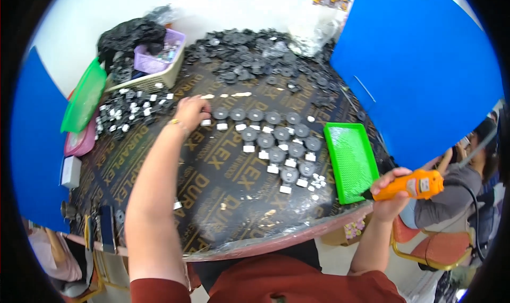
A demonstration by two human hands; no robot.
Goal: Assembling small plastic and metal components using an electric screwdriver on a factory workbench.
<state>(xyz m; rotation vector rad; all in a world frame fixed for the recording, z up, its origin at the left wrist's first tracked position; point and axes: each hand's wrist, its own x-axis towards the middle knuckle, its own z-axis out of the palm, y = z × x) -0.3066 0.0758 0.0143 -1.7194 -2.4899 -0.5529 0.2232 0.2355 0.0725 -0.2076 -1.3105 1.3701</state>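
My left hand (192, 113) is closed at the left end of a row of black round parts (256, 115), each with a white block at its lower side. A white block (206, 122) shows just below my fingertips; the disc it belongs to is mostly hidden by my fingers. More of these parts stand in staggered rows to the right. My right hand (390, 194) grips an orange electric screwdriver (419, 185), its dark tip pointing left over the near edge of a green tray (333, 159). A cable runs from the tool's right end.
Black discs (239, 53) are heaped at the back. Small black-and-white pieces (125, 112) lie at the left, near a beige basket (170, 78) and a green lid-like tray (85, 98). Small white bits (317, 182) lie beside the rows. Blue panels (414, 64) flank the table; people sit beyond.
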